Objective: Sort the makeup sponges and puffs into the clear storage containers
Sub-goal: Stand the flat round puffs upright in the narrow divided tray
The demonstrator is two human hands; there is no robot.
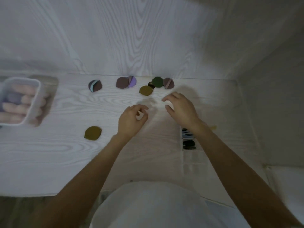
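Puffs lie loose across the tabletop (49,150), with the olive puff (145,90) at the back taken as the landmark. Nearest the person, a divided clear organiser (191,155) sits well this side of it and to the right, partly under the right forearm, with dark items in its upper cells. A second olive puff (93,133) rests alone, nearer and to the left. The left hand (131,119) hovers just this side of the landmark, fingers loosely curled and holding nothing; the right hand (181,108) hangs close on its right, fingers relaxed, also empty. Just behind the landmark sit a dark green puff (157,81) and a brown one (168,83); further left, a brown-and-lilac pair (125,82) and a banded puff (95,85). Far left stands a clear tub (19,99) already holding pink and purple sponges. The sensible move, I judge, is to pinch the landmark puff by its edge, lift it clear of the neighbours, and carry it to the organiser.
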